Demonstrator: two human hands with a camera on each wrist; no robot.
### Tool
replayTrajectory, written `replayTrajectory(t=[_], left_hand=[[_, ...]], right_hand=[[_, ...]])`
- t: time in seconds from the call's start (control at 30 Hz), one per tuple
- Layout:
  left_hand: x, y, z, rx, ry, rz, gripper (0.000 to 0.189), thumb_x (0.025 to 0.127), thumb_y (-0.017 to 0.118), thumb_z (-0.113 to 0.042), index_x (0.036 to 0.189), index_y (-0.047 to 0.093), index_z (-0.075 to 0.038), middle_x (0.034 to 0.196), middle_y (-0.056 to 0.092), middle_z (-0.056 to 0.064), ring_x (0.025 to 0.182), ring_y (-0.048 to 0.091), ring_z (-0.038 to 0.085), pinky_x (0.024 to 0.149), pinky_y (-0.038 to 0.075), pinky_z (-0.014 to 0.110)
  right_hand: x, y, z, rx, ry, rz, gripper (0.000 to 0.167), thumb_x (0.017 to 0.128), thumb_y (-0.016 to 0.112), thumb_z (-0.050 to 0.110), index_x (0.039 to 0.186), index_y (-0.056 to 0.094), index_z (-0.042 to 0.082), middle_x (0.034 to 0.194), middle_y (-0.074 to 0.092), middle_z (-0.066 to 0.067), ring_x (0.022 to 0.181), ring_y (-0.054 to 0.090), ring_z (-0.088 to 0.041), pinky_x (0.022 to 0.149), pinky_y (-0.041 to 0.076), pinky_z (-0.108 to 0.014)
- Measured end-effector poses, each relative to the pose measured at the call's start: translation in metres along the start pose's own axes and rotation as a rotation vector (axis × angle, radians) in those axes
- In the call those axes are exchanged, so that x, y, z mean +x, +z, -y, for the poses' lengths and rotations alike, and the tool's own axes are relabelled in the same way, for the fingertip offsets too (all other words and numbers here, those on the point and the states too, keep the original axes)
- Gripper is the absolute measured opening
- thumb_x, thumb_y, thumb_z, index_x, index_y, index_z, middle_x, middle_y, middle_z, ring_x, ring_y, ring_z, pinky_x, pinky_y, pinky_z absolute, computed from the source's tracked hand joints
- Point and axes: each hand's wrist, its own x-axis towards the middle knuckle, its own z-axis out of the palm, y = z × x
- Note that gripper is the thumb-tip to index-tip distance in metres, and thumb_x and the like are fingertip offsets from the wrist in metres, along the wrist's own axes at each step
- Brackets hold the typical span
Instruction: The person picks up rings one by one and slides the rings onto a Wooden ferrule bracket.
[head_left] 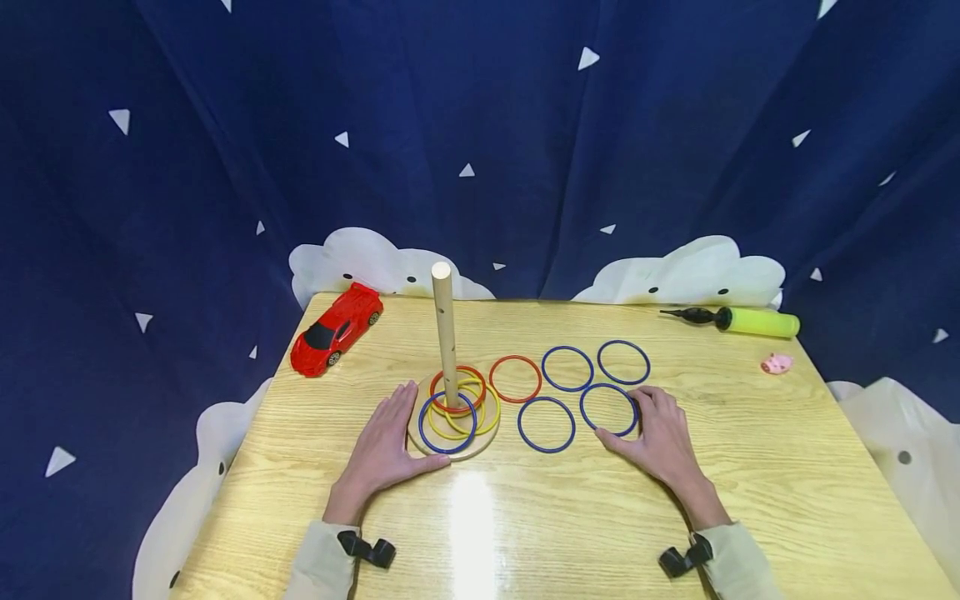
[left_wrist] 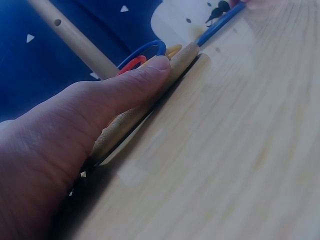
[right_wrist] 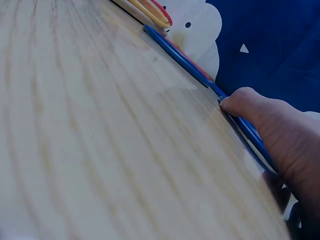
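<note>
A round wooden base [head_left: 480, 443] with an upright wooden peg [head_left: 446, 333] stands left of centre on the table. Red, yellow and blue rings lie around the peg's foot, some overlapping the base's edge. My left hand [head_left: 382, 442] rests against the base, fingers straight along its left side; the thumb [left_wrist: 135, 87] lies on the front rim in the left wrist view. With thumb and bent fingers, my right hand [head_left: 660, 437] holds a blue ring [head_left: 583, 414] by its outer edge, flat on the table. In the right wrist view the thumb [right_wrist: 245, 102] touches that ring.
A red ring [head_left: 516, 402] and several blue rings, including one in front [head_left: 547, 451], lie between the hands and behind them. A red toy car [head_left: 337, 329] is at back left. A green hand pump [head_left: 761, 322] and a pink pig toy [head_left: 777, 363] lie at back right.
</note>
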Motion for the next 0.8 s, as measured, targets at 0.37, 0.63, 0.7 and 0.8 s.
replayTrajectory(t=[0.37,0.63,0.7,0.8], left_hand=[[0.0011,0.0012,0.0003,0.003,0.005,-0.002,0.137,0.071,0.065,-0.091,0.168,0.015,-0.01,0.174,0.018,0.003,0.162,0.012,0.021,0.131,0.016,0.046],[0.001,0.0019,0.002,0.005,0.0,-0.004,0.137,0.071,0.066,-0.091,0.169,0.014,-0.011,0.175,0.018,0.003,0.162,0.011,0.02,0.131,0.016,0.046],[0.001,0.002,0.0017,0.004,0.002,-0.005,0.137,0.071,0.066,-0.091,0.169,0.015,-0.01,0.175,0.018,0.003,0.162,0.011,0.02,0.131,0.016,0.046],[0.001,0.0021,0.001,0.004,0.006,-0.008,0.137,0.071,0.067,-0.09,0.168,0.016,-0.01,0.174,0.019,0.003,0.162,0.012,0.021,0.131,0.016,0.046]], right_hand=[[-0.001,0.0001,-0.0022,0.021,-0.015,-0.004,0.094,0.065,0.091,0.058,0.132,0.063,-0.001,0.129,0.056,-0.02,0.119,0.049,-0.042,0.098,0.036,-0.063],[0.0018,0.0019,-0.0001,0.028,-0.019,0.048,0.093,0.068,0.089,0.063,0.134,0.062,0.004,0.132,0.053,-0.018,0.123,0.047,-0.041,0.101,0.032,-0.065],[0.0029,0.0024,0.0006,0.018,-0.025,0.036,0.091,0.065,0.09,0.064,0.129,0.064,0.005,0.127,0.055,-0.016,0.119,0.049,-0.038,0.1,0.035,-0.062],[0.0042,0.002,0.002,0.006,-0.03,0.021,0.089,0.061,0.092,0.063,0.123,0.067,0.004,0.121,0.058,-0.014,0.115,0.052,-0.036,0.095,0.038,-0.059]])
